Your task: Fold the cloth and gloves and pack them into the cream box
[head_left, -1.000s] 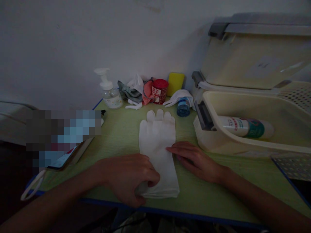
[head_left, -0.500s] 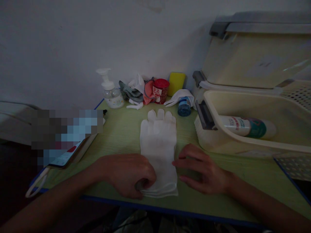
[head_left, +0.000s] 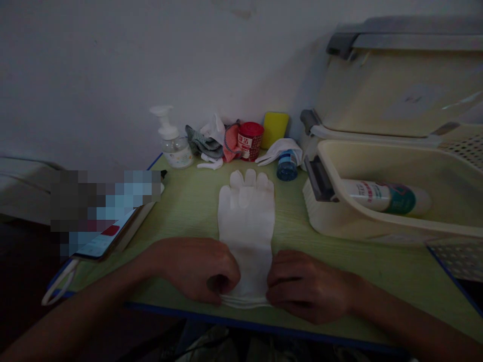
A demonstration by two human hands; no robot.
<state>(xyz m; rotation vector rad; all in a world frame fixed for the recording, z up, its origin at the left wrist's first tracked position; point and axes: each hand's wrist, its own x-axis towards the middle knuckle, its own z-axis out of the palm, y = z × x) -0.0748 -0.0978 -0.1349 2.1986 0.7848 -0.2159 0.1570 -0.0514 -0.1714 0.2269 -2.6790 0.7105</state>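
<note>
White gloves lie flat and stacked on the green table, fingers pointing away from me and cuffs near the front edge. My left hand is closed at the left corner of the cuffs, its thumb and curled fingers pinching the fabric. At the right side of the cuffs my right hand is also closed, fingertips bent down on the fabric's edge. How much of the layers each hand grips is hidden under the fingers.
A cream storage box with its lid raised stands right, a white and teal bottle inside. Along the wall are a pump bottle, crumpled cloths, a red canister, a yellow sponge and a blue-capped bottle. A phone lies left.
My right hand has come down and toward me, closing its spread fingers on the right edge of the cuffs. My left hand stays at the left corner.
</note>
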